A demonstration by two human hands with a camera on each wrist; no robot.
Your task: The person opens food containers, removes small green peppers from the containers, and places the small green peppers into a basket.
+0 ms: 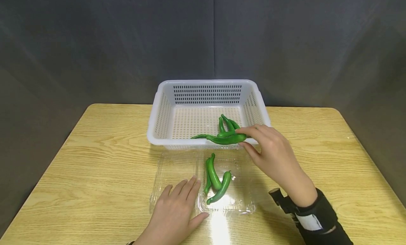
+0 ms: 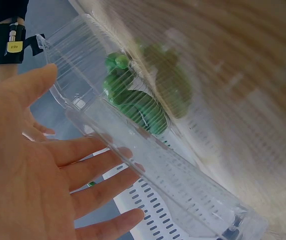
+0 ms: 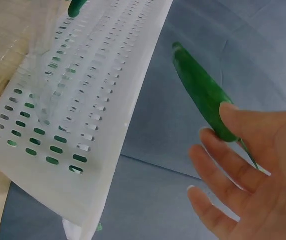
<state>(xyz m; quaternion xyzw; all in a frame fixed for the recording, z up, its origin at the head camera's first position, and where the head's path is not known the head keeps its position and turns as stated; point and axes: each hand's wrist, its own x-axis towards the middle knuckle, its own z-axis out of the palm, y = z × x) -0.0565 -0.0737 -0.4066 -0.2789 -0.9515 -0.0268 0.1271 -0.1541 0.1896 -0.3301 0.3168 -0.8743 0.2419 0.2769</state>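
My right hand (image 1: pixel 276 157) pinches a green chili pepper (image 1: pixel 226 140) between thumb and fingers, over the front rim of a white slotted basket (image 1: pixel 153 121). The right wrist view shows this pepper (image 3: pixel 198 85) pointing away from the hand. Several more green peppers (image 1: pixel 229 123) lie inside the basket, partly hidden behind the held one. A clear plastic clamshell box (image 1: pixel 242 199) lies unfolded in front of the basket, with 3 green peppers (image 1: pixel 214 172) in its right half. My left hand (image 1: pixel 176 208) has its fingers spread at the box's left half, fingertips near the middle fold.
Box and basket stand on a light wooden table (image 1: pixel 104 167). A dark grey padded wall (image 1: pixel 127 54) rises behind the table's far edge. Around my right wrist is a black strap with a camera (image 1: pixel 304 213).
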